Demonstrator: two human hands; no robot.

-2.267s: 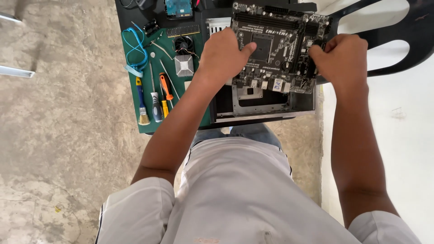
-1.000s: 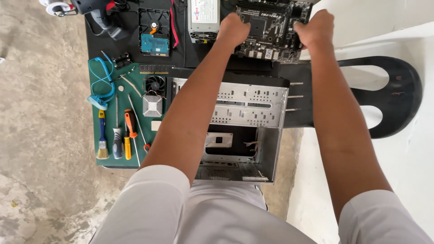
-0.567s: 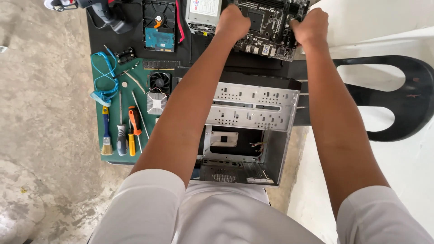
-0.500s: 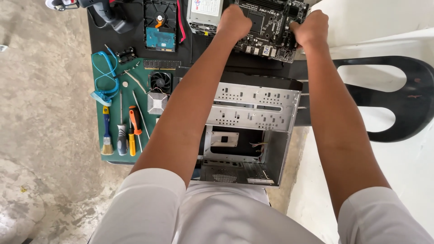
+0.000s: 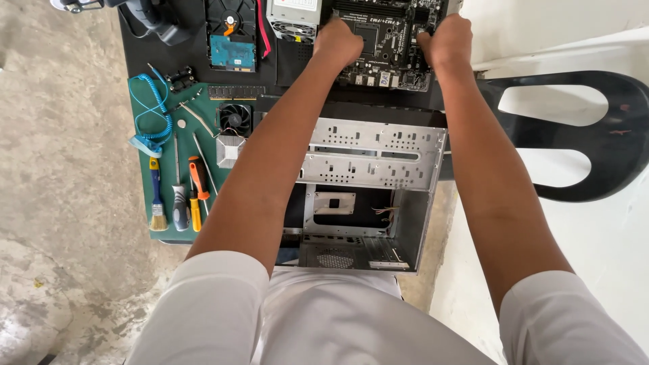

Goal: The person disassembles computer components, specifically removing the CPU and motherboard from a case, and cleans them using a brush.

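Here, going from the left, we see a green mat on the black tabletop, carrying a blue coiled cord, a small brush, screwdrivers, a memory stick and a cooler fan; above them lies a hard drive. Our left hand is closed on the left edge of the circuit board, and our right hand is closed on its right edge, so the board sits between both grips at the far side of the tabletop, its long axis running left to right, neither hand nearer than the other. The board is dark, studded with slots, a square socket and pale connectors along its near edge. Just nearer to us lies the open metal computer case, its bare tray showing. To the right stands a black chair.
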